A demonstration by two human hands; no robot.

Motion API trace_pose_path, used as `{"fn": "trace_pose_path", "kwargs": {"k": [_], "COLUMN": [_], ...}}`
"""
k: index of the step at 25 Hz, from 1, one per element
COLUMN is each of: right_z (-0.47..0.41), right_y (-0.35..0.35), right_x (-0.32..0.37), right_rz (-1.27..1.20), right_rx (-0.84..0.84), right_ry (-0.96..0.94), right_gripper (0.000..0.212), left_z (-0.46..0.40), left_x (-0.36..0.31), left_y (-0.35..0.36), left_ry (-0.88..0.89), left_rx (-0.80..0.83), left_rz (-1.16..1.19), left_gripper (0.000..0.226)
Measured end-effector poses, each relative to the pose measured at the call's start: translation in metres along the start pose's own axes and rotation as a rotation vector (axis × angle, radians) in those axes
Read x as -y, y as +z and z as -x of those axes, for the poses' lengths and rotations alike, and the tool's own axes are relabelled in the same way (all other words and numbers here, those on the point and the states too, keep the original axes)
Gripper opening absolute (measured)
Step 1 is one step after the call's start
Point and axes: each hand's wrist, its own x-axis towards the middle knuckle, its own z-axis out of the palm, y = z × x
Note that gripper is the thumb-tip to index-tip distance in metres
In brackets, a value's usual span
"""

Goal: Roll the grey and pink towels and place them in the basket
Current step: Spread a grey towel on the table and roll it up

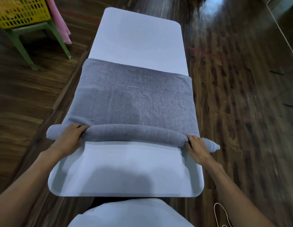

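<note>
Now, grey towel [136, 95] spread flat across the middle of the white table [137, 36], near edge wound into a tight roll with both ends poking past the table's sides. Left hand [69, 136] curled over the roll near its left end, right hand [197, 147] wrapped round it near the right end, fingers of both gripping the cloth. Far left, pink towel [60, 18] hanging beside the yellow basket [19, 12], perched on a green stool [21, 46], well apart from the table.
</note>
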Motion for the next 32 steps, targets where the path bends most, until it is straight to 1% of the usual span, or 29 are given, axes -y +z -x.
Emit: {"fn": "trace_pose_path", "kwargs": {"k": [2,3,4,5,6,7,8,9,10,11,13,14,15,18,20,22,25,27,28,29,30,31,32], "right_z": [-0.007,-0.013,-0.018,-0.022,-0.022,-0.02,-0.014,-0.005,0.004,0.01,0.013,0.008,0.002,-0.012,-0.012,-0.005,0.006,0.001,-0.005,-0.01,-0.014,-0.015,-0.013], "right_y": [-0.005,-0.007,-0.009,-0.009,-0.01,-0.008,-0.004,0.004,0.013,0.023,0.031,0.029,0.025,0.01,0.005,0.005,0.007,-0.001,-0.006,-0.011,-0.014,-0.015,-0.014], "right_x": [-0.005,-0.005,-0.002,0.003,0.01,0.017,0.023,0.027,0.03,0.029,0.024,0.02,0.018,0.02,0.021,0.02,0.005,-0.001,-0.001,0.001,0.006,0.013,0.021], "right_rz": [-0.063,-0.123,-0.201,-0.28,-0.306,-0.267,-0.164,-0.064,-0.015,-0.013,-0.051,-0.061,-0.071,-0.081,-0.071,-0.052,-0.05,-0.174,-0.296,-0.399,-0.459,-0.42,-0.303], "right_rx": [0.095,0.09,0.04,-0.059,-0.19,-0.324,-0.43,-0.49,-0.51,-0.488,-0.39,-0.343,-0.311,-0.281,-0.26,-0.201,-0.039,0.066,0.071,0.009,-0.094,-0.237,-0.366], "right_ry": [0.01,0.026,0.053,0.081,0.109,0.143,0.151,0.136,0.112,0.077,0.031,0.016,0.008,0.011,0.011,0.011,-0.003,0.016,0.037,0.064,0.1,0.138,0.17], "right_gripper": [0.038,0.039,0.037,0.034,0.028,0.021,0.016,0.016,0.024,0.032,0.046,0.052,0.053,0.041,0.034,0.032,0.04,0.041,0.037,0.034,0.03,0.023,0.015], "left_z": [-0.007,-0.016,-0.023,-0.027,-0.029,-0.025,-0.017,-0.006,0.005,0.013,0.011,0.003,-0.007,-0.033,-0.033,-0.023,-0.007,-0.012,-0.018,-0.024,-0.029,-0.029,-0.026], "left_x": [-0.002,-0.004,-0.009,-0.014,-0.018,-0.023,-0.029,-0.035,-0.039,-0.039,-0.032,-0.027,-0.025,-0.026,-0.026,-0.022,-0.019,-0.02,-0.019,-0.02,-0.021,-0.024,-0.028], "left_y": [-0.009,-0.014,-0.019,-0.023,-0.024,-0.023,-0.017,-0.007,0.003,0.011,0.017,0.015,0.011,-0.002,-0.005,-0.004,-0.006,-0.016,-0.021,-0.024,-0.026,-0.025,-0.021], "left_ry": [-0.005,-0.021,-0.04,-0.05,-0.053,-0.065,-0.077,-0.081,-0.062,-0.032,0.005,0.002,-0.017,-0.062,-0.061,-0.073,-0.034,-0.046,-0.081,-0.13,-0.151,-0.141,-0.117], "left_rx": [0.088,0.102,0.072,-0.017,-0.137,-0.241,-0.308,-0.343,-0.357,-0.342,-0.249,-0.209,-0.174,-0.101,-0.068,-0.027,0.088,0.186,0.191,0.144,0.03,-0.105,-0.203], "left_rz": [0.049,0.084,0.13,0.153,0.117,0.041,-0.026,-0.065,-0.087,-0.106,-0.105,-0.091,-0.064,0.008,0.021,0.029,0.048,0.129,0.189,0.246,0.251,0.186,0.092], "left_gripper": [0.033,0.034,0.032,0.027,0.021,0.017,0.016,0.018,0.023,0.03,0.047,0.052,0.052,0.045,0.039,0.037,0.036,0.036,0.036,0.034,0.03,0.025,0.02]}}
